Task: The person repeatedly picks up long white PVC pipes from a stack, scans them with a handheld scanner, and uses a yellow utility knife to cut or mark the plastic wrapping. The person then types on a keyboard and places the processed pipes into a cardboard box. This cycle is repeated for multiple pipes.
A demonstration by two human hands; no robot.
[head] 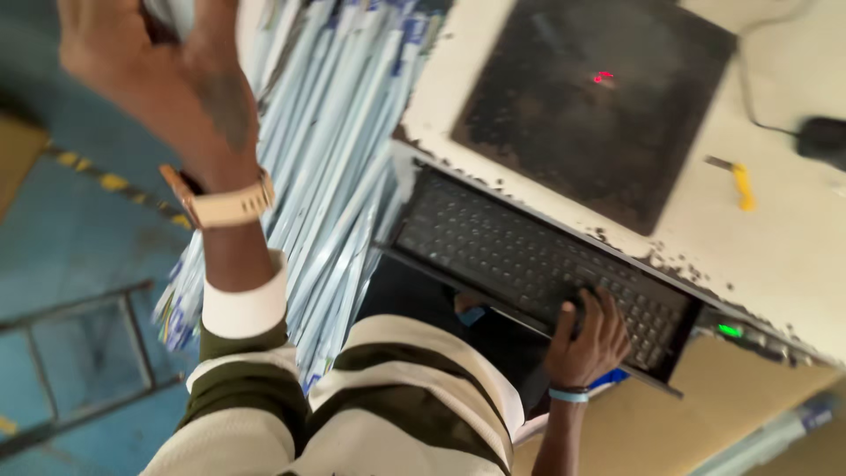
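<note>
My right hand (586,339) is on the black keyboard (538,264), fingers (608,322) spread and pressing keys at its near end. My left hand (167,75) is raised, fingers curled around something pale, too blurred to name. Beside it lies a stack of white-and-blue strips (339,150). Beyond the keyboard, a chipped white worktop (775,256) carries a dark pad (590,106). I'd say typing continues; blue floor (79,247) below.
</note>
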